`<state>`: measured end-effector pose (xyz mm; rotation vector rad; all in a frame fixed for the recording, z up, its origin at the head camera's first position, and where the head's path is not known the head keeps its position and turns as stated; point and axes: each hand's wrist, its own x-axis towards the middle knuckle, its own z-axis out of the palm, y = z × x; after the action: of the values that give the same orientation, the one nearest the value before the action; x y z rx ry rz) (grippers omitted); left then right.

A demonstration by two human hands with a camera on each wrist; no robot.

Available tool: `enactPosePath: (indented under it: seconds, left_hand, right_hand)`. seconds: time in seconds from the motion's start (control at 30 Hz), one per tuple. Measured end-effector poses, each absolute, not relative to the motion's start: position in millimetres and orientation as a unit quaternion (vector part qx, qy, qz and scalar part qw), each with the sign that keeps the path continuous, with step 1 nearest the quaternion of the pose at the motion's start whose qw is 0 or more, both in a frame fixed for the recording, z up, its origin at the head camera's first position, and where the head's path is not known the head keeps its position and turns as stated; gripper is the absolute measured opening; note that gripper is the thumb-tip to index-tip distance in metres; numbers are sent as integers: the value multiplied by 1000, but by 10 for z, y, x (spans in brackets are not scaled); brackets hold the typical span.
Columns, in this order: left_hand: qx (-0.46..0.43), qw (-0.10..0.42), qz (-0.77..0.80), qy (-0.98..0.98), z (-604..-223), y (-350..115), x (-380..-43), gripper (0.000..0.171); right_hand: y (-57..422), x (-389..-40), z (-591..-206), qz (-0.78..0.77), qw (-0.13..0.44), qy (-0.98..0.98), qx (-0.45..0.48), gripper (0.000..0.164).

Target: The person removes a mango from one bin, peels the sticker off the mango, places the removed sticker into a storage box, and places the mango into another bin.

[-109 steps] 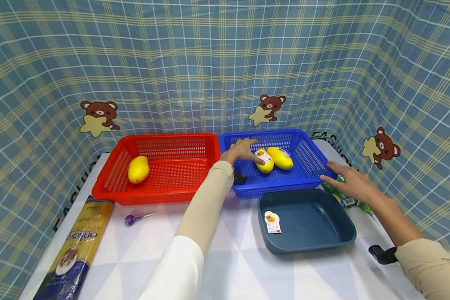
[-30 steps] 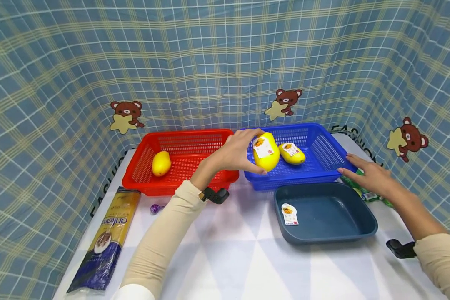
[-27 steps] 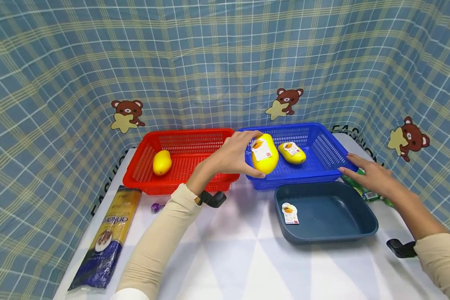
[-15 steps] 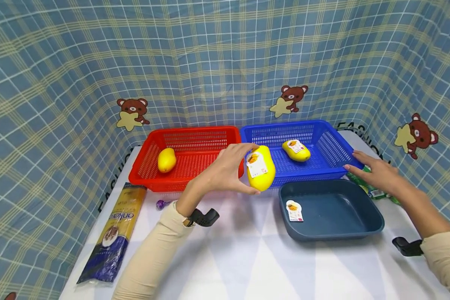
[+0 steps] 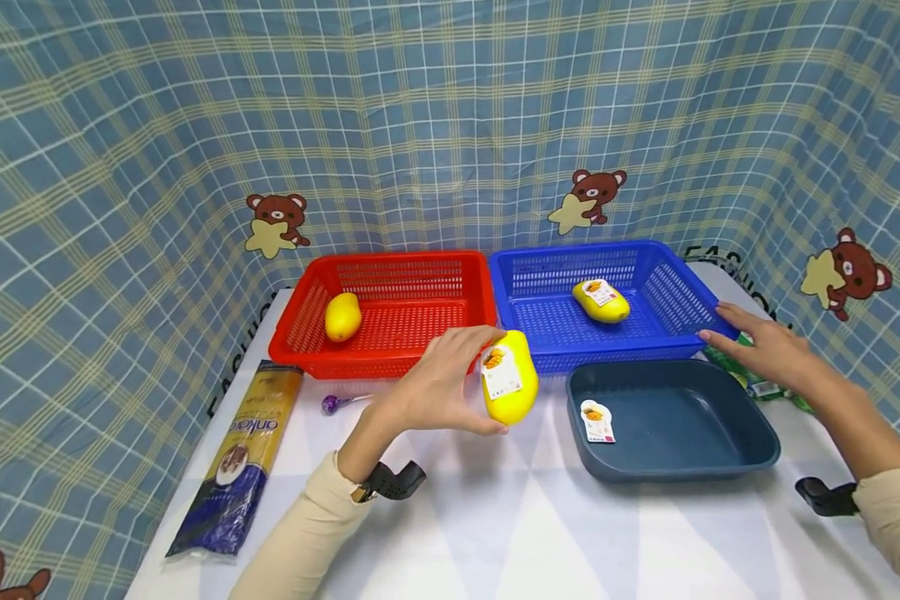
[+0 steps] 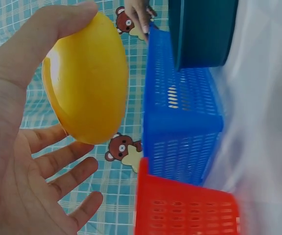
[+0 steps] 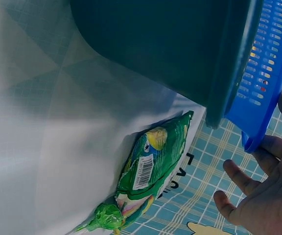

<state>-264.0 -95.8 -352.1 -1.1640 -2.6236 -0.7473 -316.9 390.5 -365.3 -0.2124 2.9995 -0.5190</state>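
Note:
My left hand (image 5: 438, 379) holds a yellow mango (image 5: 521, 379) between thumb and fingers, above the table in front of the baskets. A white label with a fruit picture faces up on it; in the left wrist view the mango's bare side (image 6: 89, 83) shows. The right hand (image 5: 772, 350) is at the front right corner of the blue basket (image 5: 592, 352), with the rim between thumb and index finger (image 7: 273, 144). One labelled mango (image 5: 607, 310) lies in that basket. Another mango (image 5: 342, 317) lies in the red basket (image 5: 360, 367) to the left.
A dark teal tub (image 5: 675, 479) with a label inside stands before the blue basket. Left lie a gold and blue ankara packet (image 5: 243, 450) and a purple lollipop (image 5: 332, 404). A green packet (image 7: 153, 156) lies right of the tub. A plaid curtain (image 5: 435, 125) hangs behind.
My left hand has reached into the blue basket, lifted one of its two mangoes out, and carried it toward me and left. The right hand stays at the basket's corner.

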Motion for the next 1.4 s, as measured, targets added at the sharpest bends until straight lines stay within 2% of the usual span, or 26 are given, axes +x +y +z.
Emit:
enactPosePath:
  seconds: [0.43,0.8,1.27,1.4]
  left_hand:
    - [-370,59,-240,-895,-3905,-1054,-2399,110]
    - [-350,40,-219,-910,-4249,-1129,-2389,114]
    - [-342,13,-215,-915,-4390,-1161,-2376,113]
    - [-343,6,-217,-914,-4417,-1157,-2374,113]
  right_hand:
    - [3895,-3153,-3635,-175,43,981,-75,81]
    - [3896,-3155,-3631,-174,49,981,-74,81]
    - [3859,-3171,-3646,-182,45,979,-77,82]
    - [3814,-3140,-3627,-180,18,980,-84,81]
